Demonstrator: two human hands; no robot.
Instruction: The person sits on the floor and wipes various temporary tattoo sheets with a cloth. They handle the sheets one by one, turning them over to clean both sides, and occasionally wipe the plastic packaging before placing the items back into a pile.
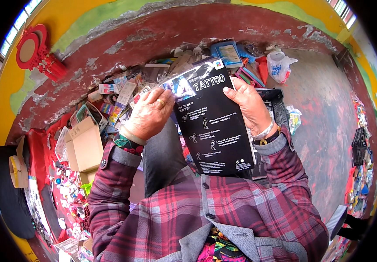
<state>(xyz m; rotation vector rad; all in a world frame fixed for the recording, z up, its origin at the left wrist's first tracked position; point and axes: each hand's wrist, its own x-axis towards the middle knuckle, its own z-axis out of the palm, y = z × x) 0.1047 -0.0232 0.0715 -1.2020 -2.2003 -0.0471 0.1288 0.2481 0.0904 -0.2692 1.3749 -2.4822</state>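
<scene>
A flat black packet [212,126] with white printing and small pictures is held upright in front of my chest. My left hand [149,114], with a ring on one finger and a bangle at the wrist, grips its upper left corner. On the packet's upper right edge, my right hand [251,107] holds on with the thumb across the front. Both sleeves are plaid red and grey. Behind the packet a heap of small packets and cards [127,94] lies on the floor.
An open cardboard box [83,146] stands at my left beside a white wire basket [62,142]. A white plastic bag [279,65] lies at the far right of the heap. A red round ornament [31,46] hangs on the wall. Black crates [358,146] sit far right.
</scene>
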